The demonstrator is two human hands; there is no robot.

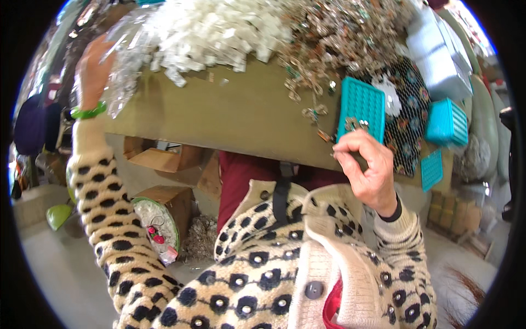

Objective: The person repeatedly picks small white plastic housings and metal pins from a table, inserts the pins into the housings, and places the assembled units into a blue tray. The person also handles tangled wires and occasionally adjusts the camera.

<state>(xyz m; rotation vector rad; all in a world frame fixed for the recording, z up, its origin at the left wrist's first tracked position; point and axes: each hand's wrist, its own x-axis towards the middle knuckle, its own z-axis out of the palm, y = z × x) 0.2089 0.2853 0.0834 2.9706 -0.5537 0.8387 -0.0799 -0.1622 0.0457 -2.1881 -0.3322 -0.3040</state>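
My right hand (367,170) is at the table's front edge, its thumb and forefinger pinched together. Whatever small thing sits between the fingertips is too small to make out. Just beyond it lies a teal ridged tray (361,101), with a few small metallic trinkets (356,124) at its near end. My left hand (94,71), with a green bangle on the wrist, reaches out at the far left beside clear plastic bags (125,77). Its fingers are smeared and partly out of sight, so whether it grips a bag does not show.
White plastic pieces (219,33) and tangled shiny trinkets (345,33) are heaped along the back of the olive table (219,109). A dark patterned cloth (408,98), stacked teal trays (446,123) and a white stack (438,49) stand right. Below are cardboard boxes (156,159) and a round basin (156,225).
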